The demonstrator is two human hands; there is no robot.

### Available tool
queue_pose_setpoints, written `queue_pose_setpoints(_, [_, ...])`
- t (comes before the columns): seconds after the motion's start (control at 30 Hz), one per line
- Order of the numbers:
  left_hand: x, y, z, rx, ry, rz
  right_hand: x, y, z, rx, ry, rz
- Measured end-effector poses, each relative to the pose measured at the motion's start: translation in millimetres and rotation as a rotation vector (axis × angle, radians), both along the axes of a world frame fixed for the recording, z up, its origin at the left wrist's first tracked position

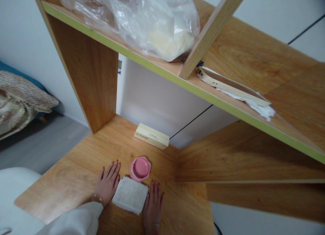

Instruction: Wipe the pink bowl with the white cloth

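Note:
On the wooden desk (76, 164), a folded white cloth (130, 195) lies between my two hands. My left hand (107, 182) rests flat at the cloth's left side, fingers stretched out and holding nothing. At the right side of the cloth, my right hand (153, 206) also lies flat on the desk, with nothing in it. Just beyond the cloth sits a pink, angular-rimmed bowl (141, 168), close to the cloth's far edge. A long cream box (151, 136) with small print stands farther back on the desk.
Above the desk runs a shelf with a yellow-green edge (152, 71). It holds a clear plastic bag (162, 28) with pale contents, and a light curved object (233, 88) on white tissue (261, 109). A white chair (15, 197) stands at lower left, a blanket-covered seat (22, 96) behind.

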State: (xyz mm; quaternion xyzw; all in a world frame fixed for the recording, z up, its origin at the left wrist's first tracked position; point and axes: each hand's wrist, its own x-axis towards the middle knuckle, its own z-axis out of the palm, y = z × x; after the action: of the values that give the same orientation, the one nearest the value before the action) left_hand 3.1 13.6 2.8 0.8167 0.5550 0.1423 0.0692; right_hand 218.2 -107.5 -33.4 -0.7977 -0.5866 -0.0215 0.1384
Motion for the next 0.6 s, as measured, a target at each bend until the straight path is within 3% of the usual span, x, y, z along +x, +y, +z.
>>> queue_pose_setpoints(0.6, [0.7,-0.6,9.1,-0.045,0.007,0.006,-3.2,3.5,10.3,-0.013,0.044,-0.013])
